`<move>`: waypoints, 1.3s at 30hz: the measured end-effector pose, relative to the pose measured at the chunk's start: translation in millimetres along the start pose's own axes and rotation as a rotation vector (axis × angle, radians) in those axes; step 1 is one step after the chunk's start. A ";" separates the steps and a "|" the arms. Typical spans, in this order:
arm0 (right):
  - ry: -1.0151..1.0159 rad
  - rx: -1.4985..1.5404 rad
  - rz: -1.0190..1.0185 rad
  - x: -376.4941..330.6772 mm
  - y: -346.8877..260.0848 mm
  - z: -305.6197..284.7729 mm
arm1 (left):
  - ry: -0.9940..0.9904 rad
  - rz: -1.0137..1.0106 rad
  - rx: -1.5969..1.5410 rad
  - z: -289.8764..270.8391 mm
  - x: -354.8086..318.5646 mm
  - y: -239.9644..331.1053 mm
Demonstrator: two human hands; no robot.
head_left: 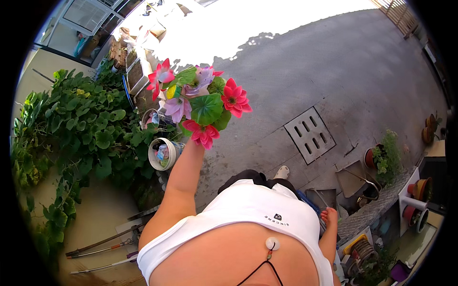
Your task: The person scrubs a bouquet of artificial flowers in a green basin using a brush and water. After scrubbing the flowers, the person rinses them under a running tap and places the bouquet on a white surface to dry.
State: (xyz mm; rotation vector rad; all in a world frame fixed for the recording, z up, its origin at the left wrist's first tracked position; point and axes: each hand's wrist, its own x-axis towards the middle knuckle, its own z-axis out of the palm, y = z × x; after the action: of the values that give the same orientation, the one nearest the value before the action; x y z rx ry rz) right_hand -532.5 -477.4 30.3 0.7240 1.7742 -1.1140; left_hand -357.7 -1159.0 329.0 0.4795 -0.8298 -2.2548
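Grey concrete paving [334,62] fills the far part of the yard, with a square metal drain cover [309,135] set into it on the right. Leafy green vines [86,128] are spread along the left side, and potted plants [384,157] are seen at the right edge. A bouquet of artificial flowers [200,102], pink, red and lilac with round green leaves, is held up ahead by the left hand [193,140], which is closed around the hidden stems. The right hand is out of view. A white bucket [162,153] is seen just left of the raised forearm.

Sleeveless white top [248,214], black neck cord [261,268]
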 end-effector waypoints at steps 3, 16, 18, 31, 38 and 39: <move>-0.116 -0.249 -0.229 25.6 -129.1 63.4 | 0.011 0.046 0.010 2.9 26.5 16.9; -1.102 -0.281 -0.451 -181.3 -403.1 561.1 | -0.035 0.090 -0.045 -57.5 159.2 81.3; -1.219 -0.051 -0.430 -180.0 -408.6 613.6 | -0.059 0.066 -0.062 -64.4 181.7 84.1; -1.009 0.264 -0.467 -159.7 -528.6 744.2 | -0.140 -0.018 0.028 -85.1 349.9 88.0; -1.151 0.426 -0.599 -108.0 -649.3 766.1 | -0.169 0.051 0.381 -82.0 440.5 77.8; -1.207 0.449 -0.588 -93.8 -667.0 767.7 | -0.154 0.084 0.491 -86.2 445.8 76.3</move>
State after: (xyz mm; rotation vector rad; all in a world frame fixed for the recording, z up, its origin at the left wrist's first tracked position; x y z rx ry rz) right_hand -750.3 -1457.2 219.3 -0.3038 0.6684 -1.8241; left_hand -588.9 -1553.1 272.0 0.4820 -1.4677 -2.0203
